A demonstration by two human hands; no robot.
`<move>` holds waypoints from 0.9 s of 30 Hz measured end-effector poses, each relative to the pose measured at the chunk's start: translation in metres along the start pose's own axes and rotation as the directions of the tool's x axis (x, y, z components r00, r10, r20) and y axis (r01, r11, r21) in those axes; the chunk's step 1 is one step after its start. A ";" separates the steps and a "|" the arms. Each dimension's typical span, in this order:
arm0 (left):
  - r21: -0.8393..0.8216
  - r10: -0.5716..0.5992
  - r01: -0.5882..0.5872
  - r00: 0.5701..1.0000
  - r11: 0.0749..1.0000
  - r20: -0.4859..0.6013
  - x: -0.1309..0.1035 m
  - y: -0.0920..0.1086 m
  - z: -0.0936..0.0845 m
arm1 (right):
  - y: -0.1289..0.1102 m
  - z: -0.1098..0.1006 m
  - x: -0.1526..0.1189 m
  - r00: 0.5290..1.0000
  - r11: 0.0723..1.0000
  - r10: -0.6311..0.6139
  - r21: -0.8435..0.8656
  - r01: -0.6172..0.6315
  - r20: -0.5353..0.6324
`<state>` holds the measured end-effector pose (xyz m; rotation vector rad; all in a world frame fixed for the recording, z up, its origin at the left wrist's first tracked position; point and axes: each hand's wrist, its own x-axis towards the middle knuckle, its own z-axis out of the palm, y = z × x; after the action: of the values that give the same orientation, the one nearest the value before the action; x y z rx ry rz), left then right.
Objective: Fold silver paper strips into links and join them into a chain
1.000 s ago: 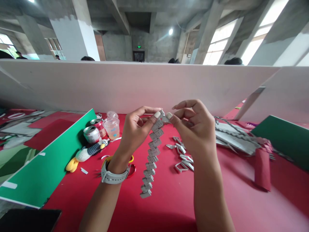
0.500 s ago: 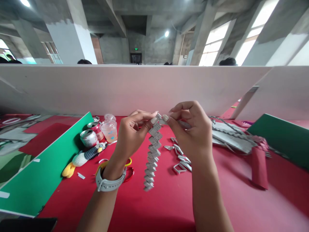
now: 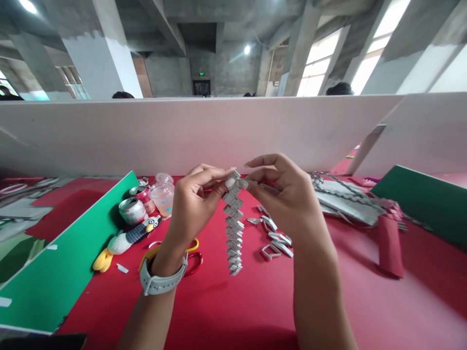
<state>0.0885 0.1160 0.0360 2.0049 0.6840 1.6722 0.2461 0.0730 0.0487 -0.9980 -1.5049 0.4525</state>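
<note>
A zigzag chain of folded grey-white paper [image 3: 234, 228] hangs down over the red table. My left hand [image 3: 199, 197] pinches its top end between thumb and fingers, with a pale watch strap on the wrist. My right hand [image 3: 286, 189] is closed at the same top end, its thumb and index finger pressed on a small folded paper link that is mostly hidden by the fingers. The two thumbs are close together there. Behind and below my right hand, several loose folded paper links [image 3: 270, 250] lie on the table.
Yellow-handled scissors [image 3: 193, 244] and a red ring-shaped handle [image 3: 197, 264] lie by my left wrist. A plush bird [image 3: 126, 238], cans [image 3: 132, 211] and a plastic cup [image 3: 162, 194] stand by the green divider [image 3: 73, 265]. Paper strips [image 3: 339, 201] and a red roll [image 3: 389, 245] lie right.
The chain's lower end has swung to the right and hangs straighter. My right hand has come a little left, nearer to my left hand. The whole view has shifted slightly.
</note>
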 end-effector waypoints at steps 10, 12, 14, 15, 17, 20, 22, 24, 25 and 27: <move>-0.058 -0.012 0.014 0.999 0.998 0.041 -0.002 -0.006 0.001 | -0.002 0.001 -0.001 1.000 0.999 0.018 0.029 -0.018 -0.008; -0.062 0.000 0.003 0.999 0.998 0.050 -0.002 -0.007 0.001 | -0.001 -0.001 -0.001 1.000 1.000 0.009 0.012 -0.009 0.004; -0.061 -0.018 0.022 0.997 0.998 0.074 -0.001 -0.007 0.000 | 0.000 -0.003 -0.001 1.000 1.000 0.001 0.004 -0.001 0.022; -0.064 -0.042 0.048 0.995 0.997 0.091 -0.001 -0.007 -0.001 | 0.000 -0.003 -0.001 1.000 1.000 -0.005 0.003 0.005 0.029; -0.072 -0.099 0.108 0.988 0.992 0.120 0.000 -0.007 -0.003 | 0.000 -0.003 -0.001 1.000 1.000 -0.027 0.001 0.027 0.017; -0.060 -0.124 0.133 0.983 0.989 0.135 -0.001 -0.004 -0.004 | 0.000 -0.001 0.000 0.997 0.997 -0.069 -0.041 0.067 -0.031; -0.017 -0.114 0.117 0.985 0.993 0.130 -0.002 -0.002 -0.004 | 0.000 0.001 -0.001 0.995 0.992 -0.094 -0.092 0.090 -0.043; 0.037 -0.108 0.104 0.987 0.994 0.117 -0.003 0.000 -0.005 | 0.001 0.003 -0.001 0.992 0.982 -0.122 -0.148 0.116 -0.032; 0.062 -0.103 0.097 0.989 0.993 0.110 -0.003 0.001 -0.005 | 0.001 0.003 -0.002 0.990 0.976 -0.139 -0.175 0.133 -0.024; 0.114 -0.081 0.069 0.991 0.991 0.111 -0.003 0.000 -0.006 | 0.002 0.005 -0.003 0.985 0.959 -0.174 -0.226 0.168 -0.005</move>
<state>0.0818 0.1137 0.0348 2.1053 0.8150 1.4925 0.2419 0.0725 0.0444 -1.0331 -1.6298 0.1475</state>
